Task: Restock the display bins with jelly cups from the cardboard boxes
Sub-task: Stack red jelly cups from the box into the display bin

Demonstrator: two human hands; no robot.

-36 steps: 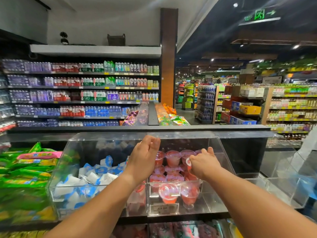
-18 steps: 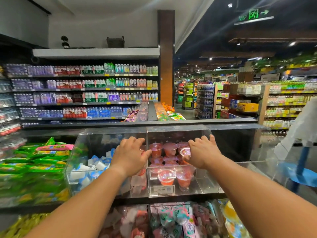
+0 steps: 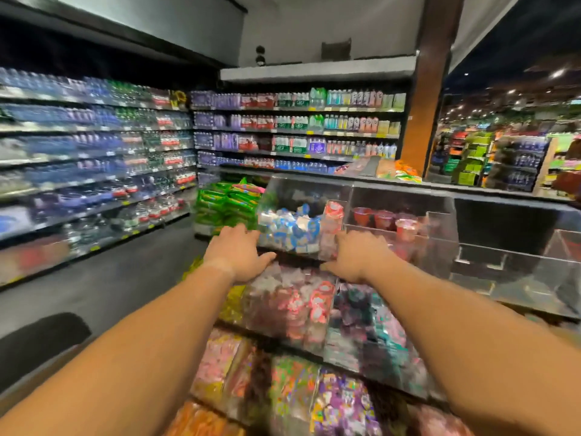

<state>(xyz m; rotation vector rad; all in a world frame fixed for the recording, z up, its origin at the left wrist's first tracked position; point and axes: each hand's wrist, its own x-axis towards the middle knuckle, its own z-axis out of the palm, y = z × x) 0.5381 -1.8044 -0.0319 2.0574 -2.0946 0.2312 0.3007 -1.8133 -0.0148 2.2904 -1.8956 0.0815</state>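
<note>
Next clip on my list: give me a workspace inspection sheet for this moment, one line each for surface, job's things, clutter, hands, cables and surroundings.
Surface: tiered display stand of clear bins; picture blurred by motion.
Job's things: red jelly cups standing in the upper right bin; cardboard boxes: nothing seen.
Clutter: blue-and-white packets in the neighbouring bin, green packs at its left, mixed sweets in lower bins.
Hands: left hand and right hand both empty, fingers spread, in front of the upper bins; contact unclear.
Cables: nothing seen.
Surroundings: shelves of bottled drinks behind and to the left, dark aisle floor.
</note>
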